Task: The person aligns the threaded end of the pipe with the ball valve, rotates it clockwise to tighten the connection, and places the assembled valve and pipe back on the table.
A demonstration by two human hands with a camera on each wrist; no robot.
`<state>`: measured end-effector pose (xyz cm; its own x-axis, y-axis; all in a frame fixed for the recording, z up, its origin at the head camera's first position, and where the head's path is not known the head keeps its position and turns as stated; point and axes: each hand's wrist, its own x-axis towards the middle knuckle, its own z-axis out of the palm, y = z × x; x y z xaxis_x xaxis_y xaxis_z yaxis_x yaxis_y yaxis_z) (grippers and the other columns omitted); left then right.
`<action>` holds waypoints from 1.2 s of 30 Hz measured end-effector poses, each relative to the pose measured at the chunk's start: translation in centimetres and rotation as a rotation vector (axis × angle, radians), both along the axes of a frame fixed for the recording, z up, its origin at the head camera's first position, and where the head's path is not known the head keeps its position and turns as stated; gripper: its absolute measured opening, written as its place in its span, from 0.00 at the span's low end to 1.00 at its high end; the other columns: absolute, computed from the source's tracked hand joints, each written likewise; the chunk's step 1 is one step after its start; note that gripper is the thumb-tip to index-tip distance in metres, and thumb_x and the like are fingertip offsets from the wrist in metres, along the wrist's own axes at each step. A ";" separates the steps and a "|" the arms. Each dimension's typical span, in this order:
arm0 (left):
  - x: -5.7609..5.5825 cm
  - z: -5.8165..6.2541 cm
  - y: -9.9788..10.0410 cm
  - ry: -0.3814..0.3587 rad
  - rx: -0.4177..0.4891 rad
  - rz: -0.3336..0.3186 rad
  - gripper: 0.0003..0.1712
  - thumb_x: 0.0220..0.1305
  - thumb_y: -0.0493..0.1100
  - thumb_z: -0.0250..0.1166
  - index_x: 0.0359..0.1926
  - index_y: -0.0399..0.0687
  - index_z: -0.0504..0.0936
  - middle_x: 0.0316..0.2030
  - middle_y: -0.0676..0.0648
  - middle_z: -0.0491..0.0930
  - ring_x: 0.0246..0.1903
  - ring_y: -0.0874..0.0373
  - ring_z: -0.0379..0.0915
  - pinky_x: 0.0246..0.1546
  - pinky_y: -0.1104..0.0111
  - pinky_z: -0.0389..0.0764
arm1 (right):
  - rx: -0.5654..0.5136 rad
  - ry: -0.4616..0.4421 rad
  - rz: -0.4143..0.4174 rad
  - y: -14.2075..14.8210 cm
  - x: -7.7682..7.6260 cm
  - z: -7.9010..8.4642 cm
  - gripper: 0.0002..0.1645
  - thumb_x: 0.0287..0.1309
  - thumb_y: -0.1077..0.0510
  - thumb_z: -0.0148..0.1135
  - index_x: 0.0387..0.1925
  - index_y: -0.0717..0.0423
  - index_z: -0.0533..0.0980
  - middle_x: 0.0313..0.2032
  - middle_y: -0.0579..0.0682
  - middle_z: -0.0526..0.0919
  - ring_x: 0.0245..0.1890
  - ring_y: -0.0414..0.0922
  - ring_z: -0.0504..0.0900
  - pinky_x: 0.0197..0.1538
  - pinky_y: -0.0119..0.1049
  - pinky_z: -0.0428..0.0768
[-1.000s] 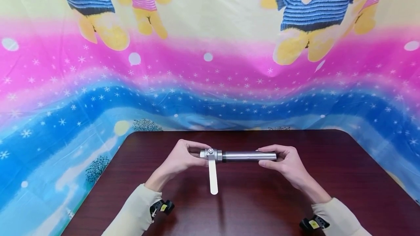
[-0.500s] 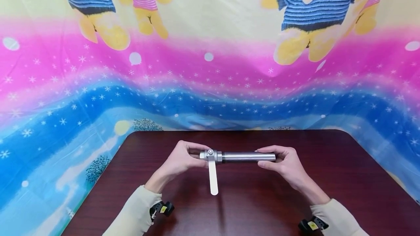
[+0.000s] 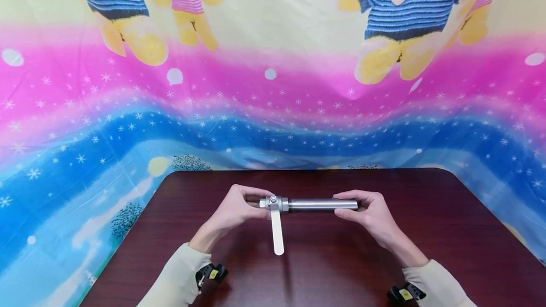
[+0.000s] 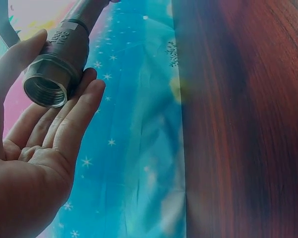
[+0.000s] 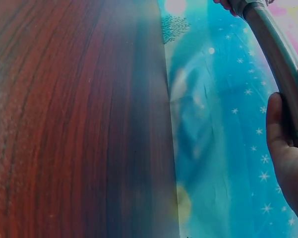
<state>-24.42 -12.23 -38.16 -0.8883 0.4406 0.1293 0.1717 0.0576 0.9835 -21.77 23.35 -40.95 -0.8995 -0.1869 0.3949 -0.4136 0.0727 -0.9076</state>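
A steel ball valve (image 3: 285,204) and a smooth metal pipe (image 3: 320,204) are joined end to end and held level above the table. The valve's flat lever handle (image 3: 277,233) points toward me. My left hand (image 3: 232,208) pinches the valve body between thumb and fingers; in the left wrist view the valve (image 4: 64,44) shows its open threaded end toward the palm. My right hand (image 3: 375,210) grips the pipe near its free end, thumb in front and fingers behind. The right wrist view shows the pipe (image 5: 282,64) running up to the valve. The joint's threads are mostly hidden.
Below the hands lies a dark red wooden table (image 3: 332,269). Behind it hangs a printed cloth (image 3: 273,103) with bears and snowflakes, meeting the table's back edge. A black camera strap (image 3: 213,273) is on the left wrist and another black strap (image 3: 407,293) on the right.
Both hands, with the valve and pipe, have sunk very slightly. The exposed dark thread at the joint looks a little shorter than a second ago. Both holds are unchanged.
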 end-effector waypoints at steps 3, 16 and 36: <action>0.0 -0.1 -0.1 0.002 0.008 0.007 0.26 0.50 0.28 0.79 0.54 0.34 0.88 0.40 0.38 0.90 0.39 0.49 0.88 0.43 0.62 0.88 | 0.026 -0.008 -0.005 -0.3 -0.1 0.1 0.18 0.59 0.70 0.75 0.51 0.70 0.85 0.36 0.55 0.89 0.31 0.41 0.85 0.34 0.34 0.85; 0.2 -0.2 -0.1 -0.024 0.075 0.049 0.27 0.51 0.28 0.78 0.55 0.31 0.87 0.41 0.38 0.90 0.41 0.50 0.88 0.46 0.62 0.87 | -0.107 -0.014 -0.016 -1.5 -0.1 0.7 0.11 0.65 0.69 0.70 0.46 0.73 0.81 0.36 0.59 0.86 0.21 0.47 0.83 0.26 0.40 0.85; -0.4 -0.9 -0.5 -0.047 0.093 0.072 0.27 0.51 0.28 0.78 0.55 0.31 0.87 0.41 0.38 0.90 0.43 0.49 0.88 0.48 0.61 0.87 | 0.019 -0.110 0.009 -0.8 -0.3 0.4 0.22 0.70 0.63 0.69 0.58 0.73 0.78 0.35 0.57 0.87 0.29 0.53 0.88 0.35 0.46 0.89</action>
<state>-24.85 -12.72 -39.07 -0.9232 0.3637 0.1241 0.1239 -0.0239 0.9920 -22.07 22.51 -40.59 -0.9355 -0.2020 0.2899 -0.3119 0.0867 -0.9461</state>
